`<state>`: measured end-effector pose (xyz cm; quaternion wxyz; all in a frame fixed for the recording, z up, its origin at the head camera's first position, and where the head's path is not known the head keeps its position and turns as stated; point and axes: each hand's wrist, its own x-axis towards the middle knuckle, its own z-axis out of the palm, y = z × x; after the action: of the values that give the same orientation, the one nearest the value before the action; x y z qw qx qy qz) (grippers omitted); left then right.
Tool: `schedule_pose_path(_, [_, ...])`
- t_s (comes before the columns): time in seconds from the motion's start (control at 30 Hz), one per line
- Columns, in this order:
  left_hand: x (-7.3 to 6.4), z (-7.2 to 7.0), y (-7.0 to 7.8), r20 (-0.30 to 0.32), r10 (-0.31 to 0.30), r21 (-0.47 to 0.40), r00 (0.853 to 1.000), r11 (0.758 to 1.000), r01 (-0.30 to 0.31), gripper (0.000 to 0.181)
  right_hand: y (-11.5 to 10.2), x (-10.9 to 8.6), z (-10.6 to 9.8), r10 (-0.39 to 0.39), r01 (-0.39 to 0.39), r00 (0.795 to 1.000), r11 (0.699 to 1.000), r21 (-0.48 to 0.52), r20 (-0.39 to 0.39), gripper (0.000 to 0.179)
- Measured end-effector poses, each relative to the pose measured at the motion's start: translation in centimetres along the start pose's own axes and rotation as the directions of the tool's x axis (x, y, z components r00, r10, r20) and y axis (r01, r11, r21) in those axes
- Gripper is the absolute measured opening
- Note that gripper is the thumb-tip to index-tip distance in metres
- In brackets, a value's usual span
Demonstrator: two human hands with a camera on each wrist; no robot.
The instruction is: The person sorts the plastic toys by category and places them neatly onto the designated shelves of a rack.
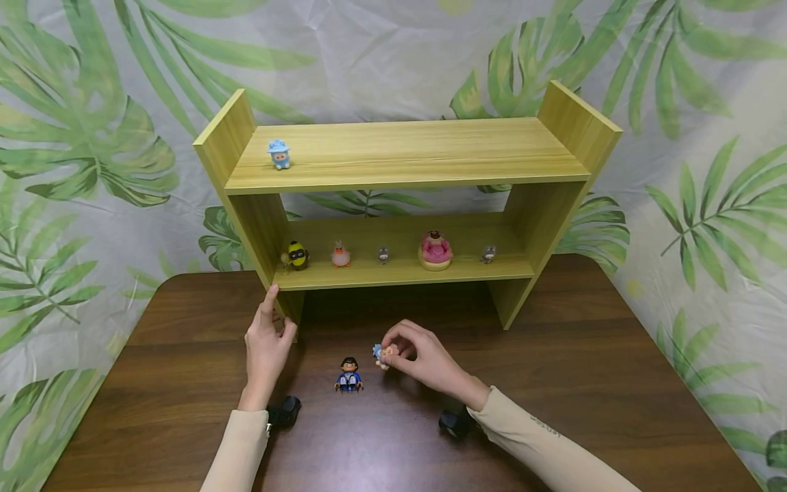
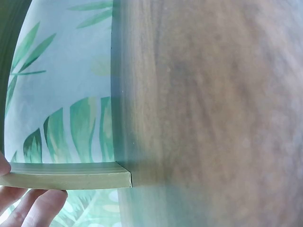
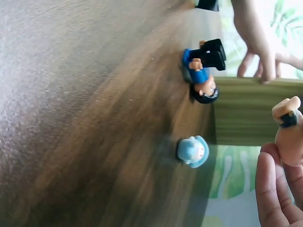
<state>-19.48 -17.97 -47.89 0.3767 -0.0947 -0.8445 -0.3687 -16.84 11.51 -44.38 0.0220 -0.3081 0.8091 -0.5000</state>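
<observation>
The left side panel (image 1: pixel 255 225) of the wooden shelf unit (image 1: pixel 406 150) is gripped at its front edge by the left hand (image 1: pixel 267 345); in the left wrist view the thumb is seen on one face of the panel and the fingers on the other, and in the head view the index finger is extended upward to the front corner of the middle board. The peach figurine (image 1: pixel 390 352) is pinched between the thumb and fingers of the right hand (image 1: pixel 425 357), and a gap is left between thumb and index finger behind the pinch. The peach figurine is located in front of the shelf unit, above the table (image 1: pixel 553 410). The blue figurine (image 3: pixel 191 151) is stood on the table near the peach figurine and is partly hidden by it in the head view. The black-haired toy figure (image 1: pixel 349 374) is placed on the table to the left of the blue figurine, well apart from both hands. On the middle board, from left to right, are arranged a yellow-and-black figure (image 1: pixel 298 255), a pink figure (image 1: pixel 341 255), a small grey figure (image 1: pixel 384 255), a figure in a pink seat (image 1: pixel 436 251) and a second grey figure (image 1: pixel 488 255). A light-blue figure with a hat (image 1: pixel 279 156) is positioned near the left end of the top board. A black device is worn on each wrist.
</observation>
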Motion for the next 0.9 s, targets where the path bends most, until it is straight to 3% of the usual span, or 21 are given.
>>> schedule_pose_path(0.73, [0.0,0.0,0.0,-0.006,0.011,0.003,1.0,1.0,-0.011,0.08,-2.2,1.0,-1.9,-0.055,0.056,0.997,0.998,0.029,-0.052,0.018])
schedule_pose_path(0.9, [0.0,0.0,-0.1,-0.006,0.015,0.018,1.0,1.0,-0.015,0.081,-4.1,1.2,-2.4,-0.112,0.114,0.991,0.993,0.032,-0.075,0.018])
